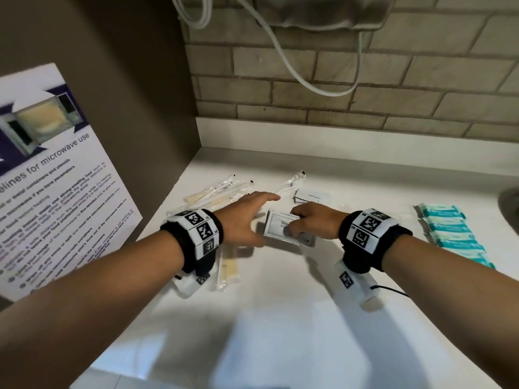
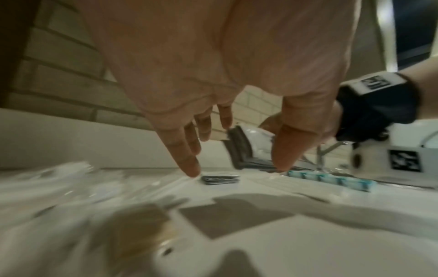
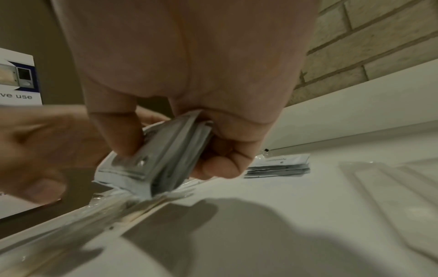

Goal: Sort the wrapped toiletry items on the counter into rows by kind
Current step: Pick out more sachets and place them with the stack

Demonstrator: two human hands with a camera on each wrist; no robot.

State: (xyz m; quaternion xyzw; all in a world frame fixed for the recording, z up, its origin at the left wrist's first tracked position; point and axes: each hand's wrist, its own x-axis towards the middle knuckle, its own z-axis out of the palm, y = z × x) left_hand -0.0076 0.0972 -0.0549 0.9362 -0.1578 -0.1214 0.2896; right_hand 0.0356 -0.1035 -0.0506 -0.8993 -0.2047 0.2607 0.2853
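Note:
My right hand [image 1: 302, 224] grips a stack of white shampoo sachets [image 1: 278, 227], thumb on one side and fingers curled round the other [image 3: 163, 155]. It holds the stack just above the white counter [image 1: 280, 304]. My left hand [image 1: 250, 209] hovers beside the stack with its fingers [image 2: 187, 161] straight and spread, holding nothing. A small pile of toothpaste sachets [image 1: 311, 197] lies behind the hands. Clear-wrapped toothbrushes [image 1: 222, 192] lie at the back left. A row of teal-wrapped packets [image 1: 452, 234] lines the right side.
A laminated microwave notice [image 1: 56, 178] leans on the brown side wall at left. A brick wall [image 1: 365, 80] with a white upstand closes the back, and a white cable [image 1: 292, 66] hangs over it. A dark sink edge [image 1: 509, 203] shows at far right.

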